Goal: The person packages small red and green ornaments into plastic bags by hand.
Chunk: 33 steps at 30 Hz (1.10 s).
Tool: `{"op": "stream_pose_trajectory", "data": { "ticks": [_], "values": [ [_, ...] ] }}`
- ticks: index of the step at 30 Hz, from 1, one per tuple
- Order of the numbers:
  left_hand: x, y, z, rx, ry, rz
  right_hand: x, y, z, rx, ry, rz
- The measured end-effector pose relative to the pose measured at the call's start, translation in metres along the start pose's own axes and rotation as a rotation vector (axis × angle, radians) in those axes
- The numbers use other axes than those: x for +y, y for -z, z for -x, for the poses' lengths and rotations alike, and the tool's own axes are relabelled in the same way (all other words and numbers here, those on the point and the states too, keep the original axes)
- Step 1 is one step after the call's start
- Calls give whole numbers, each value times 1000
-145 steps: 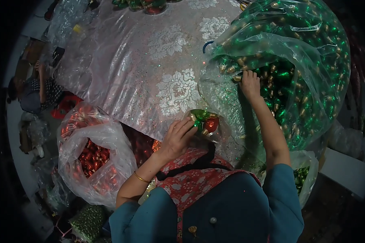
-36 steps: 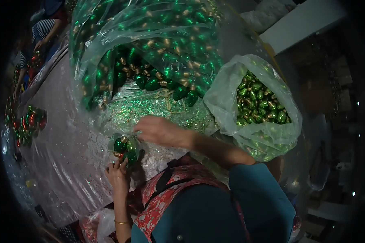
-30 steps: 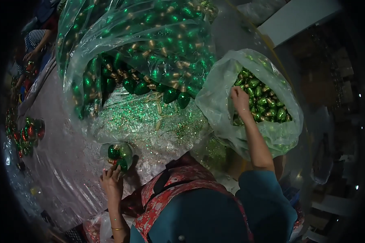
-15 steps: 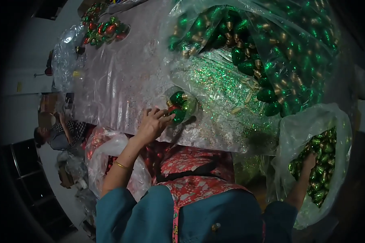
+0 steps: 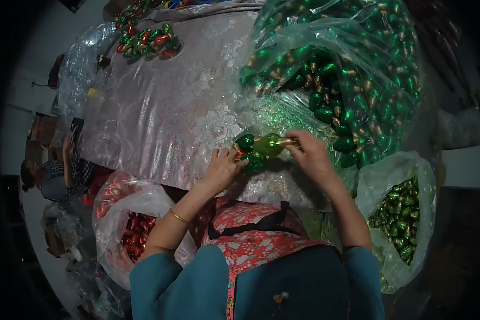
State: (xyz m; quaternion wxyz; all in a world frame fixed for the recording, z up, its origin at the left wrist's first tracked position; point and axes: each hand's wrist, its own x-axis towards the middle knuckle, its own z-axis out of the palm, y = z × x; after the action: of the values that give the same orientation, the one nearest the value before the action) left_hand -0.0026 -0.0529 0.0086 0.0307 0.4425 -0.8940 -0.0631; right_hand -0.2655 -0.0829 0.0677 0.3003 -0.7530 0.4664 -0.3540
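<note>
At the near side of the table my right hand [image 5: 312,159] pinches a light green bulb-shaped ornament [image 5: 270,144] by its gold cap. The bulb lies sideways, its wide end against a small cluster of dark green glittery bulb ornaments [image 5: 245,142]. A bit of red shows among them. Bent round the cluster's left side are the fingers of my left hand [image 5: 222,169], steadying it. A clear round tub seems to surround the cluster, though its wall is hard to make out. A gold bangle [image 5: 178,215] is on my left wrist.
A large clear bag of dark green bulbs [image 5: 378,80] covers the far right. Bags of light green bulbs [image 5: 397,218] and red bulbs [image 5: 137,234] stand at the near edge. Filled clusters [image 5: 154,42] sit far left. A person [image 5: 56,173] is at the left.
My right hand has come out of the light green bulbs' bag with one bulb and brought it to the cluster. My left hand has stayed at the cluster. The view has shifted.
</note>
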Motion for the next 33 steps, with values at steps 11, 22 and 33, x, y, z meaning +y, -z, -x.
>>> {"op": "stream_pose_trajectory", "data": {
  "ticks": [11, 22, 33],
  "values": [
    [1, -13, 1, 36, 33, 27, 22, -109, -41, -328, 22, 313],
    [-2, -24, 2, -14, 116, 40, 30, -125, -27, -565, 67, 321],
    [2, -14, 38, 248, 151, 349, -12, -121, -51, -661, 196, 329]
  ]
}}
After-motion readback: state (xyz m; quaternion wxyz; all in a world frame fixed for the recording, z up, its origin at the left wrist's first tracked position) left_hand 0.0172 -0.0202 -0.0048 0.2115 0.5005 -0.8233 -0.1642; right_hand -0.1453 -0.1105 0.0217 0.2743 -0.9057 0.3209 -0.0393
